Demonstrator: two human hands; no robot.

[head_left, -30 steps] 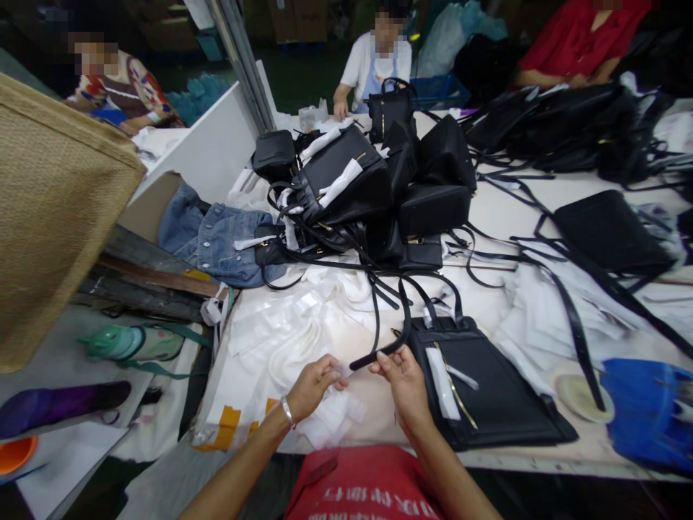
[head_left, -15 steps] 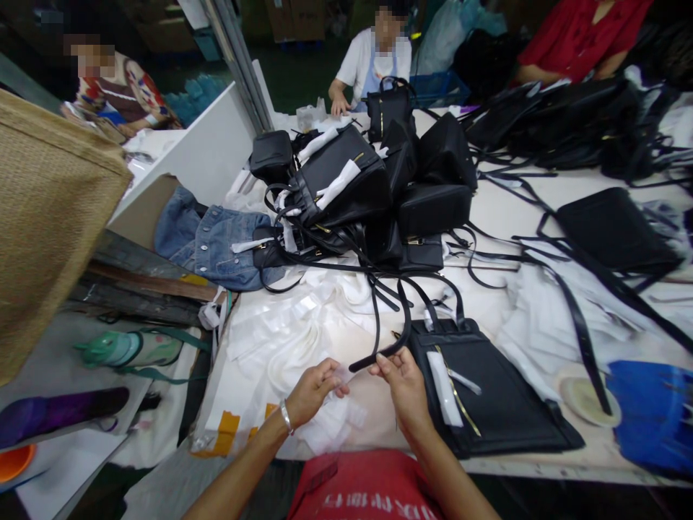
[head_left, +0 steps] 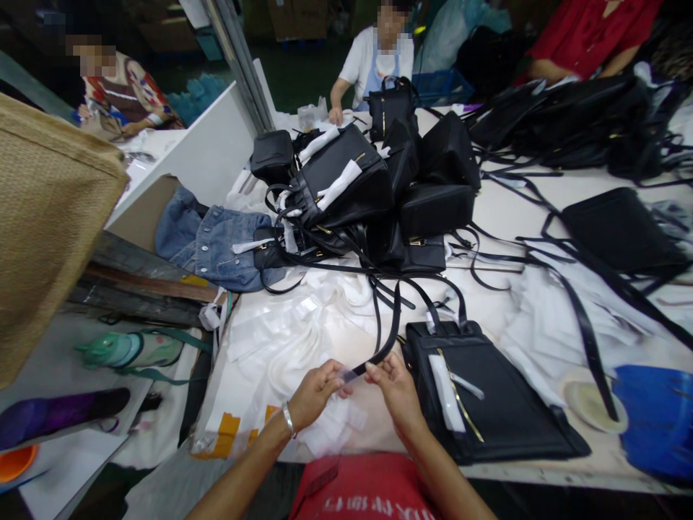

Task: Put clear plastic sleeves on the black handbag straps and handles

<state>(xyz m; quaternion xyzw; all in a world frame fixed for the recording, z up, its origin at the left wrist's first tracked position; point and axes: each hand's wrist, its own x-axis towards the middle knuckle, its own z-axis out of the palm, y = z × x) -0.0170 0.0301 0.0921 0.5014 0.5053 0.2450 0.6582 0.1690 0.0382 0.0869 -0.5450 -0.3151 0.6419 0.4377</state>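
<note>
Between my hands, in front of my waist, is the end of a black strap (head_left: 390,339). My left hand (head_left: 317,393) is closed in a pinch on a small clear plastic sleeve (head_left: 353,375), which lies over the strap's tip. How far the tip sits inside it I cannot tell. With thumb and fingers, my right hand (head_left: 399,397) pinches the strap close to that end. The strap curves up and back toward a black backpack (head_left: 509,404) lying on the table to the right. White wrapping covers part of its gold zipper (head_left: 460,397).
Black bags (head_left: 346,180) are heaped behind my hands. White sheets (head_left: 292,339) lie to the left, beside a denim jacket (head_left: 224,242). A shallow dish (head_left: 590,404) and a blue item (head_left: 655,419) stand at right. Three people sit across and at left.
The strap's end has met the clear plastic sleeve and its tip is now behind or inside it. My right hand has shifted slightly left and down along the strap.
</note>
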